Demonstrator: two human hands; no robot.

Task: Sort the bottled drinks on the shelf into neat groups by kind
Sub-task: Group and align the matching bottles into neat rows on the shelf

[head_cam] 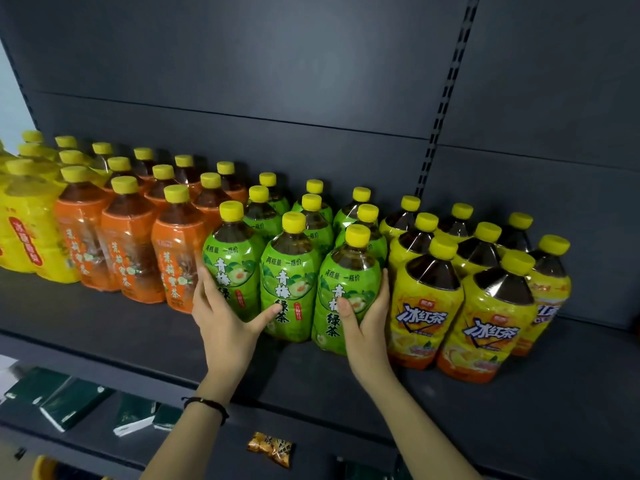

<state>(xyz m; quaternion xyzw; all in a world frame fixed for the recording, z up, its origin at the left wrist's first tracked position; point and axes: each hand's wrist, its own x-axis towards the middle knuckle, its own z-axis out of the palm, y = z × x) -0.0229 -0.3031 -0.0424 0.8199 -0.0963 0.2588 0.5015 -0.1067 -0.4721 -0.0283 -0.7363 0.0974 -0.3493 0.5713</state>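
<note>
Bottled drinks with yellow caps stand in groups on a dark shelf (104, 317). From left: yellow-labelled bottles (27, 230), orange-labelled bottles (131, 244), green-labelled bottles (294, 271), and yellow iced-tea bottles (429, 306) on the right. My left hand (225, 317) presses against the front-left green bottle (232, 261), thumb touching the middle front one. My right hand (367, 317) wraps the right side of the front-right green bottle (346, 292), thumb on its label. Both hands bracket the front row of green bottles.
The shelf's back panel (277, 81) rises behind the bottles, with a slotted upright (440, 109) at right. A lower shelf holds dark green packets (72, 403) and an orange snack wrapper (272, 448). Bare shelf surface lies in front of the bottles.
</note>
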